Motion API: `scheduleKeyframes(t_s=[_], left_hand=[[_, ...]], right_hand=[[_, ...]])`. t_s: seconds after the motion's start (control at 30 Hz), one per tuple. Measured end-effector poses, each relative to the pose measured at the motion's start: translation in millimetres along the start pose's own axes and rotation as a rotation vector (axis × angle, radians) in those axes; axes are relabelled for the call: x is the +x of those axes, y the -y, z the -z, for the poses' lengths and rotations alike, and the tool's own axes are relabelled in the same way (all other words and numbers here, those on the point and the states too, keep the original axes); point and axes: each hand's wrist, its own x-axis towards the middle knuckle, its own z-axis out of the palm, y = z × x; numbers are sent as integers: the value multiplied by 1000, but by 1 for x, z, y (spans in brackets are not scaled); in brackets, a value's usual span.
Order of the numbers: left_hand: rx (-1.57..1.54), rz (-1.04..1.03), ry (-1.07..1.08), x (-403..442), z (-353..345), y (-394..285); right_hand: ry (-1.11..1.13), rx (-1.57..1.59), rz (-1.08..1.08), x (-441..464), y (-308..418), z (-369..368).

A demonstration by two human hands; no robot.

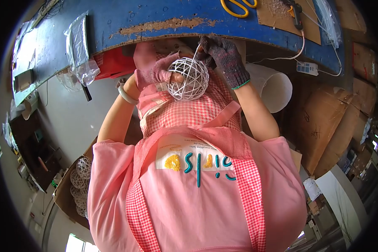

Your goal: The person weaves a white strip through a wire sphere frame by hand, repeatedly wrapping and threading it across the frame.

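A white ball of woven, openwork strands is held over my lap, below the table edge. My left hand, in a pink glove with bare fingertips, grips the ball from its left side, a thumb pressed on it. My right hand wears a dark grey knit glove with a green cuff. Its fingers are pinched at the upper right of the ball, on a white strand that rises from it. The strand's far end is hidden in those fingers.
On the blue table lie yellow-handled scissors, a glue gun on cardboard, and plastic bags. A power strip hangs at the right edge. Several woven balls fill a box at lower left; a large carton stands right.
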Motion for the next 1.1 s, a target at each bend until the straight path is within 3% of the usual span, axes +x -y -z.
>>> scheduleKeyframes(t_s=[0.13, 0.3, 0.4, 0.5, 0.6, 0.67, 0.9, 1.1], left_hand=[[116, 47, -42, 4, 7, 7], [116, -42, -23, 5, 3, 4], [58, -60, 41, 3, -5, -10], [9, -41, -26, 1, -6, 2], [-69, -54, -33, -6, -15, -10], [-56, -70, -29, -11, -26, -30], [-40, -154, -34, -21, -38, -44], [39, -196, -52, -20, -34, -39]], right_hand=[[9, 16, -27, 0, -3, -4], [-54, -80, -72, -9, 13, -10], [-136, 114, -207, -13, 14, -16], [-143, -129, -261, -12, 15, -23], [-136, -385, -102, -15, 10, -28], [-194, -558, 221, -15, -8, -34], [-8, -429, 140, -19, -4, -21], [81, -639, 218, -11, -9, -16]])
